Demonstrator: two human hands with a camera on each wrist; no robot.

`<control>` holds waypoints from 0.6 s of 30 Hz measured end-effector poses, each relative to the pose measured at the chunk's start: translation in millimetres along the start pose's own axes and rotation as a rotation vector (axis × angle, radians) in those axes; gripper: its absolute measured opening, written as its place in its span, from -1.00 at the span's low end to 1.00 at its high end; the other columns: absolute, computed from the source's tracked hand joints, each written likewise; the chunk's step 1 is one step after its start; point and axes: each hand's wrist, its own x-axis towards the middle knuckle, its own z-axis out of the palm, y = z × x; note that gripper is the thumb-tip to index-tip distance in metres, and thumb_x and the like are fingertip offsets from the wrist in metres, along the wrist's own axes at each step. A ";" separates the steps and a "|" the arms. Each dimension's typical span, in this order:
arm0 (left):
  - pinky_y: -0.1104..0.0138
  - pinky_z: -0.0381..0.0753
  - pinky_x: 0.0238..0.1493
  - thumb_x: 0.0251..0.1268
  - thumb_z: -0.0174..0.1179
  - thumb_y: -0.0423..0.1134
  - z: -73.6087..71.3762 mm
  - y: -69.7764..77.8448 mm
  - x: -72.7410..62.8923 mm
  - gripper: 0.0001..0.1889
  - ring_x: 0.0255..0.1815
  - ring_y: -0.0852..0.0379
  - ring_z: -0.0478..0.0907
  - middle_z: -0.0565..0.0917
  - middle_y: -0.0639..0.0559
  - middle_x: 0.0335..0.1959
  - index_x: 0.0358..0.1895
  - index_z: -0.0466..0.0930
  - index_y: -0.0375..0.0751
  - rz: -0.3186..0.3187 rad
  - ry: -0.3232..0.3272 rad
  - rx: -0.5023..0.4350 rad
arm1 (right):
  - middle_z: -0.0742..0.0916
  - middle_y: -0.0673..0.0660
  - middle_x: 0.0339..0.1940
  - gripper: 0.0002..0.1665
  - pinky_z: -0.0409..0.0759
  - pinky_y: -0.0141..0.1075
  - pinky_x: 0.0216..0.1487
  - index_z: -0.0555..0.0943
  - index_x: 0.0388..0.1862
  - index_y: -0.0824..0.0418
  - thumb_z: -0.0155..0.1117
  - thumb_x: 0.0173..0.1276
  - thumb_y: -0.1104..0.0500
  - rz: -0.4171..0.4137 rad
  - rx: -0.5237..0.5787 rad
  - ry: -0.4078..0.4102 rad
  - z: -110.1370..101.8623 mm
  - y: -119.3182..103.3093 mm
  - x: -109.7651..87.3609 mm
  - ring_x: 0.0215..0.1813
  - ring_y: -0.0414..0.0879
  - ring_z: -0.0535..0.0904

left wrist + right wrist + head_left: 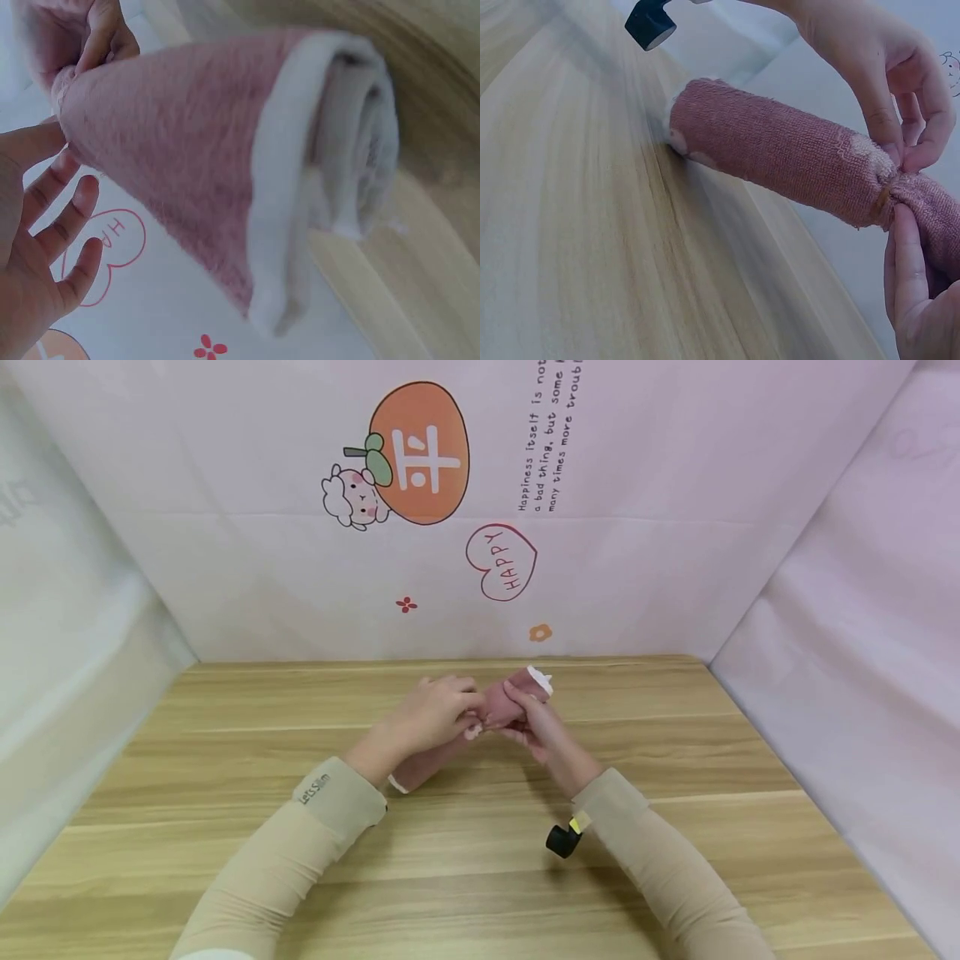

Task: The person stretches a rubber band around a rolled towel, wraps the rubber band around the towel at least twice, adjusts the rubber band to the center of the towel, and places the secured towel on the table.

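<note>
A rolled pink towel with white edges is held above the wooden table, slanting from lower left to upper right. At its middle it is cinched by a thin brownish rubber band. My left hand pinches at the band with thumb and finger, while its other fingers stand apart from the towel in the left wrist view. Gripping the roll just right of the cinch is my right hand, thumb on top. One end of the towel flares in the left wrist view, its spiral layers showing.
The wooden table runs beneath both forearms. Behind it stands a white printed backdrop, with white fabric walls at left and right. A black wrist camera juts from the right cuff.
</note>
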 end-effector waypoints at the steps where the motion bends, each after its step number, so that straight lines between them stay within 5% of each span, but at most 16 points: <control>1: 0.09 0.51 -0.12 0.37 0.37 -0.26 -1.1 0.4 0.3 -0.92 -0.10 0.07 0.59 0.64 0.13 -0.16 -0.21 0.71 0.05 0.000 -0.016 0.020 | 0.72 0.09 -0.33 -0.48 0.68 -0.43 -0.30 0.40 0.26 0.49 0.04 0.65 0.04 -0.001 -0.001 -0.003 0.3 -0.3 0.1 -0.38 -0.17 0.68; 9: 0.08 0.53 -0.05 0.47 0.29 -0.15 -8.4 4.4 1.4 -0.96 0.03 0.05 0.58 0.61 0.11 -0.08 -0.15 0.66 0.03 0.023 -0.135 0.157 | 0.73 0.08 -0.32 -0.51 0.68 -0.40 -0.30 0.40 0.27 0.47 0.04 0.64 0.07 -0.009 -0.019 -0.018 2.4 -1.9 1.1 -0.37 -0.15 0.68; 18: 0.01 0.55 0.04 0.59 0.12 -0.21 -9.6 4.6 -2.8 -0.85 0.16 -0.01 0.52 0.59 0.01 0.13 0.04 0.63 -0.12 0.013 -0.202 0.166 | 0.73 0.08 -0.36 -0.60 0.69 -0.38 -0.29 0.42 0.18 0.42 0.04 0.64 0.09 -0.014 -0.013 -0.022 0.2 -1.5 4.5 -0.37 -0.14 0.70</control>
